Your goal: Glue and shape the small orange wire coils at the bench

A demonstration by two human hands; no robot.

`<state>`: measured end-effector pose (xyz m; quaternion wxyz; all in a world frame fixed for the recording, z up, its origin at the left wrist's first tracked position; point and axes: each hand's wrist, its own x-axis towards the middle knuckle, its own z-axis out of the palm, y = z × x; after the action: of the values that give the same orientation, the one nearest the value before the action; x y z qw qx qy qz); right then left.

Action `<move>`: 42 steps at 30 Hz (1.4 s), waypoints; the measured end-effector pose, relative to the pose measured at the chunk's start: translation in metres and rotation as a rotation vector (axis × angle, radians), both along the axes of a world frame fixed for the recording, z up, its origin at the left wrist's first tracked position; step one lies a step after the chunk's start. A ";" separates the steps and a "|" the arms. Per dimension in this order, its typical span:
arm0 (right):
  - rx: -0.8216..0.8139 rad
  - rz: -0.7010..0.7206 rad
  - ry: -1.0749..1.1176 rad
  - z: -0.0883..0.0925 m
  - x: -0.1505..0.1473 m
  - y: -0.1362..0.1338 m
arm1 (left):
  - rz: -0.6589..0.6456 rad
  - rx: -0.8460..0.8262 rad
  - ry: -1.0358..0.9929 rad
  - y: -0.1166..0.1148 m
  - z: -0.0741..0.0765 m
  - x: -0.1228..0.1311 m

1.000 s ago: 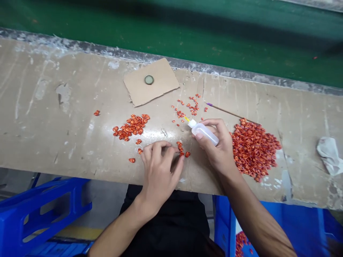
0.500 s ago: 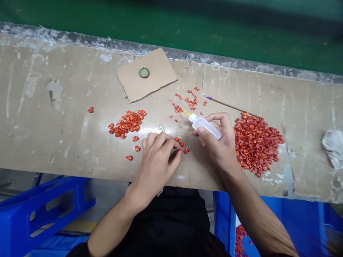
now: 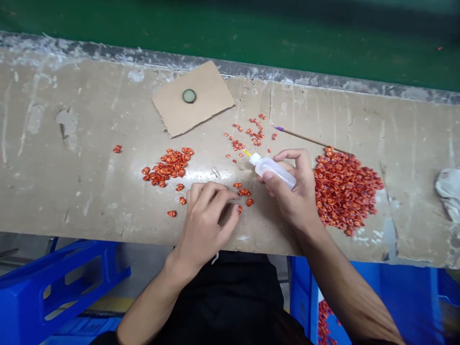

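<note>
My right hand (image 3: pixel 294 187) is wrapped round a translucent squeeze bottle (image 3: pixel 276 172) with a white cap and a thin yellow tip. The tip points up and left toward scattered small orange-red pieces (image 3: pixel 256 136). My left hand (image 3: pixel 208 211) rests low over the table, thumb and forefinger apart. One striped orange piece (image 3: pixel 240 209) lies right at its thumb tip, and a few others (image 3: pixel 244 192) sit just beyond the fingertips. Left of this hand is a loose cluster of larger orange pieces (image 3: pixel 170 165). A big heap of orange pieces (image 3: pixel 347 191) lies beside my right wrist.
A bottle cap (image 3: pixel 189 96) sits on a cardboard piece (image 3: pixel 201 112) toward the back. A thin brown stick with a purple end (image 3: pixel 302 138) reaches to the heap. A white crumpled cloth (image 3: pixel 449 191) lies far right. Below are a blue stool (image 3: pixel 21 297) and blue bins (image 3: pixel 402 297).
My left thumb and forefinger have parted, and the small orange piece between them now shows at the thumb tip. The right hand still holds the bottle in nearly the same place.
</note>
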<state>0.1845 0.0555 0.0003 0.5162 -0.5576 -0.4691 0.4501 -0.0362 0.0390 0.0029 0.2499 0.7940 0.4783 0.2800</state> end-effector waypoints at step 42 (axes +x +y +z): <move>0.098 -0.221 -0.105 -0.005 0.002 -0.046 | -0.070 -0.099 0.066 -0.006 0.002 -0.009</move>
<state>0.1866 0.0092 -0.0049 0.5639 -0.6028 -0.4526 0.3373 -0.0448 0.0330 0.0049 0.2828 0.8057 0.4714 0.2208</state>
